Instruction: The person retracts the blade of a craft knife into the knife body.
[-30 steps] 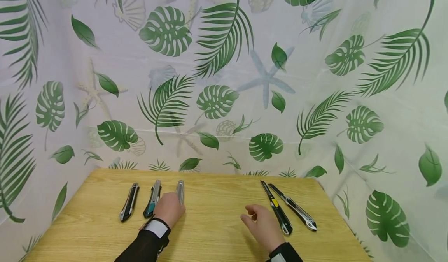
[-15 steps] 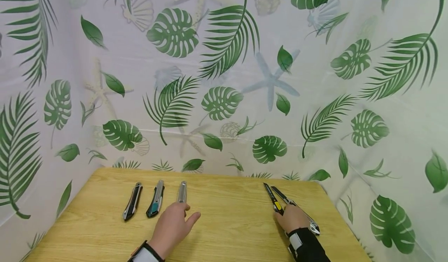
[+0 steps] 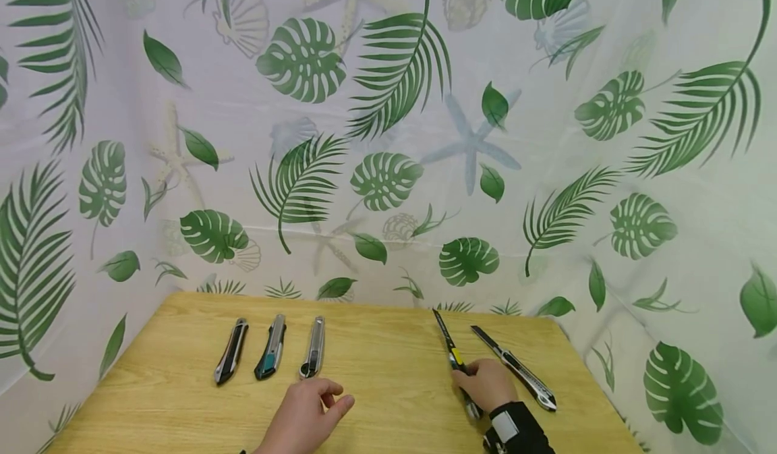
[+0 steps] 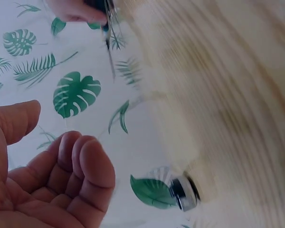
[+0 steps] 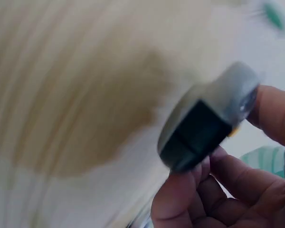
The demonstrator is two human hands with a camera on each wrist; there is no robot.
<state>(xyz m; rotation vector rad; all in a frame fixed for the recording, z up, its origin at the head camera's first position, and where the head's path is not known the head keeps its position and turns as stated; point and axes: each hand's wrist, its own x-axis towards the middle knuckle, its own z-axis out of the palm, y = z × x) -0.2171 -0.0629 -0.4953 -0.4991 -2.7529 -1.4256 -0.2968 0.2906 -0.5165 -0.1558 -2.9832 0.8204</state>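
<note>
The right hand (image 3: 487,385) is gripping the yellow-slider utility knife (image 3: 452,354) by its rear handle, blade end pointing away toward the curtain, while the left hand (image 3: 306,413) is resting empty, fingers loosely curled, near the silver utility knife (image 3: 313,347)

A light wooden table (image 3: 388,366) with a yellowish grain carries five utility knives. Three lie side by side near its left part, well apart from the other two: a black-and-silver knife (image 3: 231,351) at the left, a teal-and-silver knife (image 3: 270,347) in the middle, and an all-silver knife (image 3: 313,347) at the right. On the right part lie a knife with a yellow slider (image 3: 450,346), its blade out and pointing to the far edge, and just beside it a black-and-silver knife with its blade out (image 3: 512,367).
</note>
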